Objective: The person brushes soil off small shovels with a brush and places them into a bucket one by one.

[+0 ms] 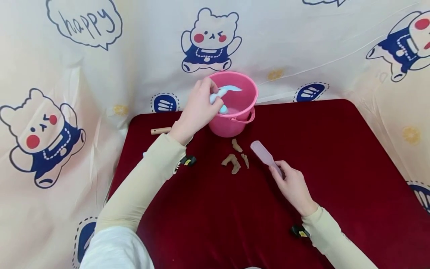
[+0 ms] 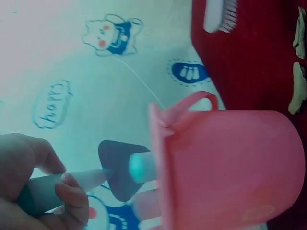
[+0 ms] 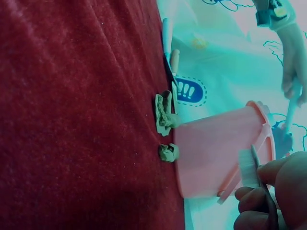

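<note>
My left hand (image 1: 201,99) grips the pale blue handle of a small scraper (image 2: 122,170) with a flat, triangular blade. The scraper is at the mouth of a pink bucket (image 1: 228,125), its blade overlapping the opening in the head view. Another blue handle end (image 2: 139,167) sticks out past the bucket's rim. To the right, my right hand (image 1: 293,185) holds a lilac brush (image 1: 263,153) by its handle; pale bristles show in the right wrist view. Several brown, curled, clay-like pieces (image 1: 234,164) lie on the table between the brush and the bucket.
Dark red cloth covers the table (image 1: 215,224). A wooden-handled tool (image 1: 160,130) lies at the back left, partly behind the left forearm, beside a blue-handled tool (image 3: 167,38). A printed curtain (image 1: 151,45) stands close behind the bucket and along the sides.
</note>
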A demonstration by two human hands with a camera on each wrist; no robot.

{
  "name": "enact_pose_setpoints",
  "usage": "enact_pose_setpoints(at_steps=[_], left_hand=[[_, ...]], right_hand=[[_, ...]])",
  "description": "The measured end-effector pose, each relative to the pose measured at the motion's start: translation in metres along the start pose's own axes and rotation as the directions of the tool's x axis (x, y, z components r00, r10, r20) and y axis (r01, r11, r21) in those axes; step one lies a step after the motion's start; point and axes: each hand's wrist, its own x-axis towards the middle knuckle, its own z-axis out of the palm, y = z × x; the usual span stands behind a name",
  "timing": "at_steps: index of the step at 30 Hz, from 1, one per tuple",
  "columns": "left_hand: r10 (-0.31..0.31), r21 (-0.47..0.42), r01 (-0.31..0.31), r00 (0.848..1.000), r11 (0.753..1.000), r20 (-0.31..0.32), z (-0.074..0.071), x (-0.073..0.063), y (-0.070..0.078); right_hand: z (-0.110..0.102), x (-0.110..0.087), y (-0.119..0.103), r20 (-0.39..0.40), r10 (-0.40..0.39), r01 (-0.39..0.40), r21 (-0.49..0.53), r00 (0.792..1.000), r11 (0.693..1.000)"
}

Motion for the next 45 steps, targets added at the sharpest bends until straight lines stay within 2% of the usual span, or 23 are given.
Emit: enact_pose_setpoints(at_steps=[3,5,9,12,16,19,22,25,28,29,30,36,39,45], left_hand=[[0.000,0.034,0.000,1.000,0.999,-0.020,0.013,0.010,-0.006],[-0.010,0.047,0.010,1.000,0.999,-0.008,0.020,0.015,-0.005],[-0.049,0.114,0.042,0.997,0.993,0.062,0.032,0.026,-0.001],[-0.042,0.201,0.024,0.996,0.979,0.084,0.039,0.034,0.000],[-0.003,0.300,-0.025,0.996,0.954,0.091,0.048,0.041,0.002],[0.015,0.414,-0.048,0.997,0.909,0.082,0.055,0.043,0.002],[0.035,0.547,-0.064,0.997,0.835,0.064,0.062,0.043,0.000],[0.048,0.633,-0.090,0.995,0.769,0.084,0.069,0.042,-0.004],[0.026,0.662,-0.111,0.990,0.741,0.137,0.073,0.040,-0.007],[0.013,0.665,-0.115,0.988,0.738,0.156,0.073,0.041,-0.007],[0.005,0.656,-0.116,0.986,0.746,0.169,0.073,0.041,-0.007],[-0.039,0.573,-0.111,0.970,0.812,0.242,0.065,0.047,0.000],[-0.060,0.548,-0.104,0.960,0.830,0.273,0.062,0.047,0.001],[-0.017,0.509,-0.136,0.959,0.850,0.284,0.054,0.041,0.001]], right_hand=[[0.000,-0.003,-0.001,0.008,0.003,-0.003,-0.002,1.000,1.000],[0.000,-0.004,0.000,0.005,0.004,-0.004,-0.006,1.000,1.000],[0.001,-0.003,0.000,-0.005,0.003,-0.003,-0.012,1.000,1.000],[0.002,-0.003,0.000,-0.002,-0.003,0.003,-0.005,1.000,1.000],[0.003,-0.006,-0.001,-0.004,0.005,-0.005,0.007,1.000,1.000],[0.004,-0.008,-0.002,0.003,0.013,-0.013,0.008,1.000,1.000],[0.006,-0.010,-0.003,0.014,0.011,-0.011,0.006,1.000,1.000],[0.007,-0.010,-0.004,0.023,0.012,-0.012,0.009,1.000,1.000],[0.007,-0.011,-0.003,0.034,0.005,-0.005,0.010,0.999,1.000],[0.007,-0.011,-0.003,0.036,0.003,-0.003,0.010,0.999,1.000],[0.007,-0.011,-0.003,0.037,-0.001,0.000,0.009,0.999,1.000],[0.005,-0.010,-0.003,0.037,-0.002,0.001,0.003,0.999,1.000],[0.004,-0.009,-0.004,0.046,-0.005,0.005,0.005,0.999,1.000],[0.006,-0.008,-0.006,0.063,-0.017,0.017,0.008,0.998,1.000]])
